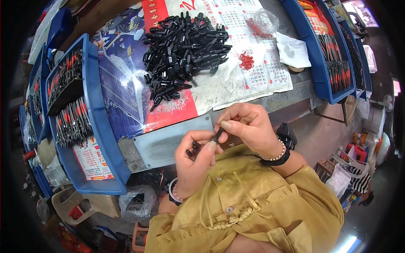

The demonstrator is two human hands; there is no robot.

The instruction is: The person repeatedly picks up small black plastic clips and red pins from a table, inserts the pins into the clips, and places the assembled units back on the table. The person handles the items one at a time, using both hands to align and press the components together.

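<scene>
Close in front of my chest, my left hand is closed around a few small black plastic parts. One of these black parts points up between its thumb and forefinger. My right hand pinches the upper end of that same part. Whatever else sits between the right fingertips is too small to see. Beyond the hands, a big heap of similar glossy black parts lies on the table. To the right of the heap is a small cluster of red rings.
Blue trays at the left hold rows of black pieces with red marks; another blue tray stands at the right. Printed sheets cover the table. A clear plastic bag and white paper lie at the back right.
</scene>
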